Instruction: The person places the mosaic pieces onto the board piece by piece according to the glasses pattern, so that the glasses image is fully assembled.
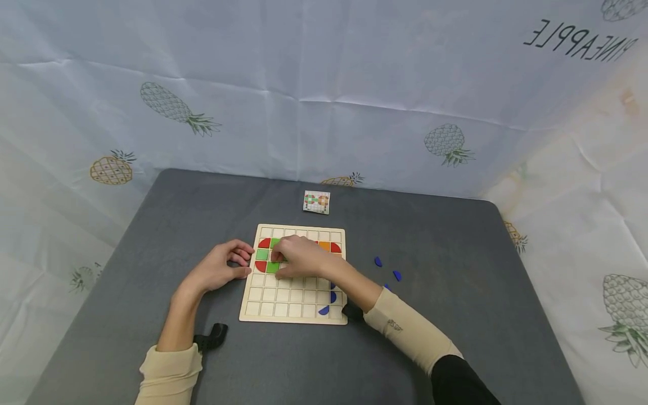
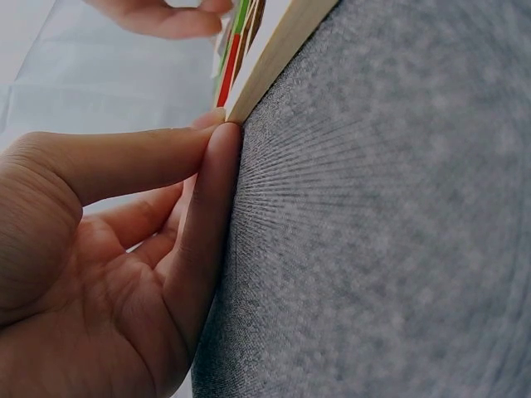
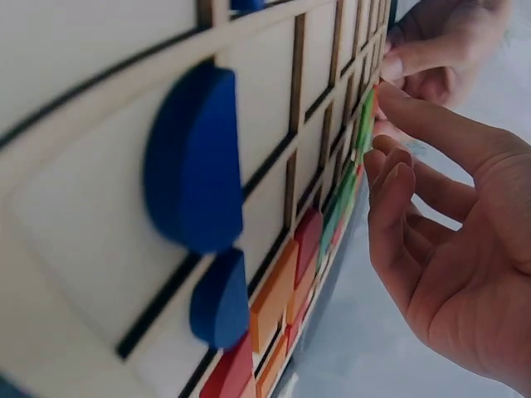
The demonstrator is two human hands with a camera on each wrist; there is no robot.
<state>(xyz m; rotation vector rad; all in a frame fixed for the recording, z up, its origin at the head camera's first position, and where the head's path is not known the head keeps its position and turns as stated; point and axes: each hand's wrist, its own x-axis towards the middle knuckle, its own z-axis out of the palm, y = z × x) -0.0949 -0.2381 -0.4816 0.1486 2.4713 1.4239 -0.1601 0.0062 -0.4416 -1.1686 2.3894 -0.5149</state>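
Observation:
A light wooden grid board (image 1: 288, 309) lies on the table with flat coloured pieces in its upper rows. My left hand (image 1: 217, 270) rests at the board's left side, thumb and finger touching its edge. Over the left part of the grid reaches my right hand (image 1: 304, 257), fingers bent. In the right wrist view its thumb tip touches the red and green pieces at the far side; no piece shows between thumb and fingers. A green square (image 1: 262, 254) and a red rounded piece (image 1: 260, 266) sit beside it. The hand hides the middle pieces.
Blue rounded pieces (image 1: 332, 297) lie on the board's lower right. More loose blue pieces (image 1: 397, 275) are on the grey table (image 1: 430, 242), right of the board. A small printed pattern card (image 1: 316, 202) lies beyond the board. A pineapple-print cloth (image 1: 304, 129) hangs behind.

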